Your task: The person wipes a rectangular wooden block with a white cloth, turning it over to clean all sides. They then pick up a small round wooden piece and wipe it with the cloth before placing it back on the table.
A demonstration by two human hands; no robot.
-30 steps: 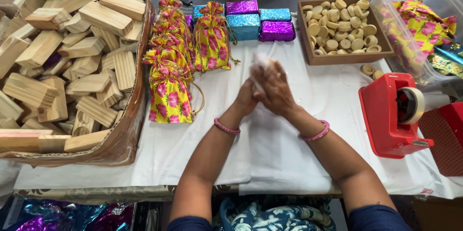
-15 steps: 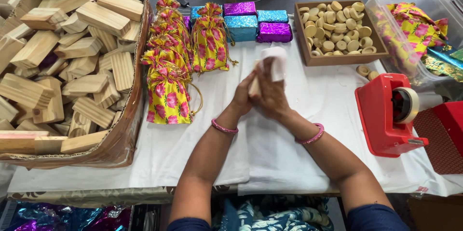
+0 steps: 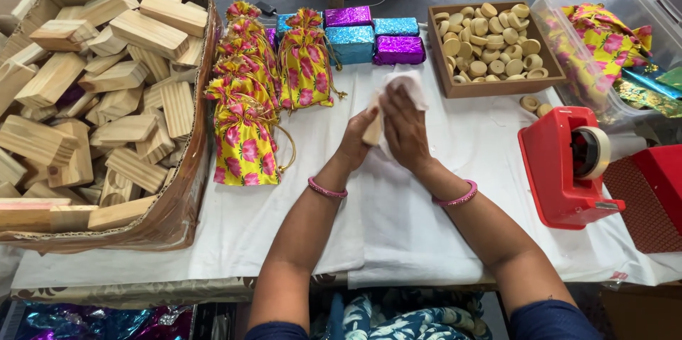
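Note:
Over the middle of the white-covered table (image 3: 398,226), my left hand (image 3: 357,139) grips a small pale wooden piece (image 3: 372,130) held upright. My right hand (image 3: 405,130) presses a white cloth (image 3: 405,85) against that piece, the cloth bunched above my fingers. Both wrists wear pink bangles. Just left of my hands lie several yellow drawstring pouches with pink flowers (image 3: 245,142).
A cardboard box of wooden blocks (image 3: 92,98) fills the left side. Shiny blue and purple wrapped boxes (image 3: 369,38) sit at the back. A wooden tray of round wooden discs (image 3: 486,45), a clear bin of floral fabric (image 3: 604,41) and a red tape dispenser (image 3: 572,166) stand at right.
My hands have stayed in the same place while rubbing the cloth over the wooden piece; the cloth has shifted slightly upward above my fingers.

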